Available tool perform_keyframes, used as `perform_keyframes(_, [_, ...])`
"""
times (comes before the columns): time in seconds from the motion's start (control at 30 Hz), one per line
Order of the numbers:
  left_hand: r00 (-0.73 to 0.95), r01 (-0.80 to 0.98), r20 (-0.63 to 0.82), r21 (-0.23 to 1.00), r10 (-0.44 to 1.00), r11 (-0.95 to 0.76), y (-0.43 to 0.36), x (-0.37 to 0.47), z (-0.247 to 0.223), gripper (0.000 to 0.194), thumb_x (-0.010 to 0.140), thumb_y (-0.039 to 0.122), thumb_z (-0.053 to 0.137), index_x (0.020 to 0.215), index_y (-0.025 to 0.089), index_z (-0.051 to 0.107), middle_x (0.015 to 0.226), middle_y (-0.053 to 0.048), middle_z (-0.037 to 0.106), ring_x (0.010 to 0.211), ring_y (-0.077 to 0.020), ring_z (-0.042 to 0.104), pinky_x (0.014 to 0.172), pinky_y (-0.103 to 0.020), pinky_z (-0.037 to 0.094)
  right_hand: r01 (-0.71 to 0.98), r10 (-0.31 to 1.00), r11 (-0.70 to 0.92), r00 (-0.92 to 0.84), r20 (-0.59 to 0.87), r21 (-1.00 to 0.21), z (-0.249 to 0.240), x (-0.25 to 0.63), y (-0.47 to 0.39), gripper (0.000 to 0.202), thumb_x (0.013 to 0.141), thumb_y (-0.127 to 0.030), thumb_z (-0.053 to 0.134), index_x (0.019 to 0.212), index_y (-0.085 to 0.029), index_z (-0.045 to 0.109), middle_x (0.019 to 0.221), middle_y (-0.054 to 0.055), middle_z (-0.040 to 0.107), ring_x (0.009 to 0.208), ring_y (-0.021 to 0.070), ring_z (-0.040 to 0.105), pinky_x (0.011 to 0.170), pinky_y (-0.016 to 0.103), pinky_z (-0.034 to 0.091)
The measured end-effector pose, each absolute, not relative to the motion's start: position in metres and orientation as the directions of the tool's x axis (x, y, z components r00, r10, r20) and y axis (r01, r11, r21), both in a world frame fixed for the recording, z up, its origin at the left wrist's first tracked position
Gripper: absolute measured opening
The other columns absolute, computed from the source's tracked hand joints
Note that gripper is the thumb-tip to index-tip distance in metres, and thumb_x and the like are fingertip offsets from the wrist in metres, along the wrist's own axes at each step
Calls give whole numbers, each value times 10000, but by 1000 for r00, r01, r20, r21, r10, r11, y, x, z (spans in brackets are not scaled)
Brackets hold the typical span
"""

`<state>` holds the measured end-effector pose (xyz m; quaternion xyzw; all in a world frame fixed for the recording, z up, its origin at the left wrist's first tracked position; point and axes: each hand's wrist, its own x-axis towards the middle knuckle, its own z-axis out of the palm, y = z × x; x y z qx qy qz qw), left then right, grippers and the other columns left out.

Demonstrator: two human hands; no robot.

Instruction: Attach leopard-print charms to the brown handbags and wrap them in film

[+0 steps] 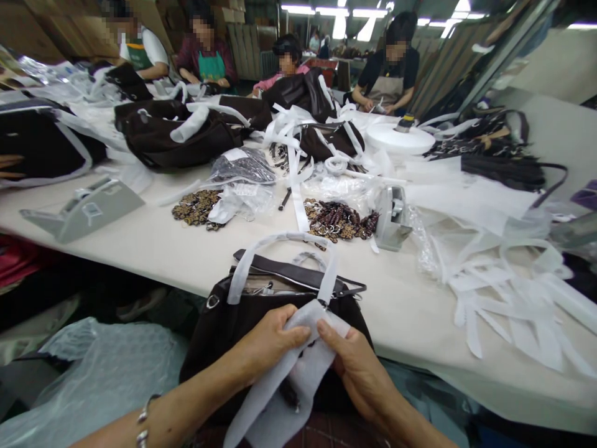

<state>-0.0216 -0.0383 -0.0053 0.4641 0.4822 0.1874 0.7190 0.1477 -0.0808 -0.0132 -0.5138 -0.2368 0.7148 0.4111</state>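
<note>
A dark handbag (219, 330) with a zipped top leans at the table's front edge, close to my body. White wrapping covers its raised handle (247, 264). In front of the bag, my left hand (280, 336) pinches a white sheet (275, 398) between thumb and fingers. My right hand (347, 354) grips the same sheet from the other side, its thumb near the left thumb. The sheet hangs down in two flaps, and a small dark charm (290, 395) shows between them.
Keychains (198, 208) and more charms (340, 221) lie beyond the bag, with tape dispensers (97, 208) (393, 218) on both sides. White strips (504, 298) spread at right. Wrapped dark bags (172, 134) and several people are further back. Bubble wrap (116, 373) is lower left.
</note>
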Motion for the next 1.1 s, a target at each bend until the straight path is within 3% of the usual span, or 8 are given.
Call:
perform_keyframes(0.1, [501,131,-582,782,641,609,-31,-27,0,364,724,424,706,899,139,561,700,35,555,547,-84,459,532,-197,349,85,912,-406,-18,-409,-910,-4,186,-79,429,760,-503,731,1028,-167,732,732,51,697,582,179,599,552,302,468])
perform_keyframes(0.17, [534,105,-603,742,592,662,-27,-30,1,382,693,412,737,897,133,572,700,29,569,541,-79,459,533,-194,346,340,985,-167,95,-143,-925,5,206,-74,376,718,-420,791,1028,-214,734,815,52,708,672,192,617,645,313,480])
perform_keyframes(0.27, [574,62,-600,710,557,701,-24,-30,-1,405,679,404,754,919,128,579,717,16,591,546,-79,474,539,-194,357,556,989,143,-104,102,-818,14,210,-66,266,722,-357,798,958,-248,741,849,44,703,767,203,619,728,314,466])
perform_keyframes(0.5, [597,8,-564,715,571,699,-25,-28,-5,453,679,426,761,957,115,586,735,-6,602,546,-73,472,542,-192,359,697,959,124,-267,-95,-706,4,175,-58,40,799,-222,663,813,-192,640,728,3,646,649,155,569,626,280,412])
perform_keyframes(0.67, [566,69,-591,729,575,681,-25,-30,-5,397,673,389,755,916,127,582,723,6,589,552,-72,453,528,-185,341,439,900,-235,-237,-365,-867,0,201,-39,132,780,-308,685,747,-181,669,648,-6,657,589,136,588,563,246,450])
perform_keyframes(0.83, [543,136,-593,761,595,635,-24,-27,-4,291,683,314,719,877,140,591,700,12,599,544,-84,471,518,-197,357,301,815,-442,-259,-519,-845,-11,235,-13,247,726,-375,735,801,-151,662,598,-4,649,530,124,590,491,223,450])
perform_keyframes(0.97, [476,126,-642,726,600,676,-22,-24,-2,269,650,278,715,847,138,597,662,11,608,515,-89,491,504,-202,380,598,957,-73,-182,-225,-798,0,253,-22,406,797,-316,698,1175,-199,607,840,33,715,650,161,646,592,288,526])
perform_keyframes(1.1, [494,71,-660,680,566,730,-21,-24,-4,311,621,281,749,850,126,605,654,8,610,498,-80,488,494,-192,375,709,810,586,-491,321,-393,20,257,-52,518,809,-316,732,1292,-248,559,1260,103,629,1126,263,598,973,433,487])
